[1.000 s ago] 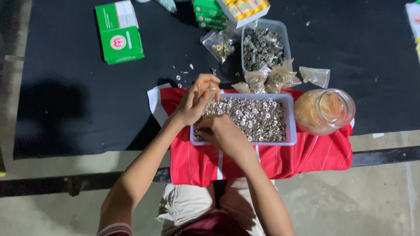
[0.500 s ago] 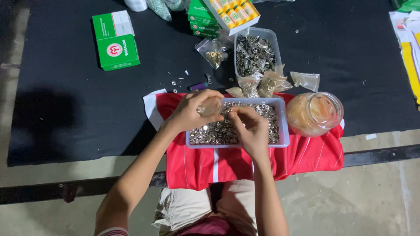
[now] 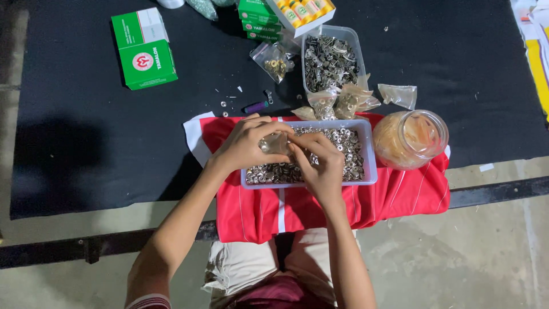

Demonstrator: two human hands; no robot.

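Fingers of the left hand (image 3: 243,146) are pinched shut on a small clear bag (image 3: 274,143), and the right hand (image 3: 320,163) has its fingertips closed at the same bag's edge, right over the tray of silver rings (image 3: 369,166). From where I stand, keeping the bag low above the tray seems wise, so anything that slips falls back in. The red cloth (image 3: 257,212) lies beneath both hands on the black table (image 3: 86,143). A glass jar (image 3: 409,137) stands well right of the fingers; loose rings lie directly under them.
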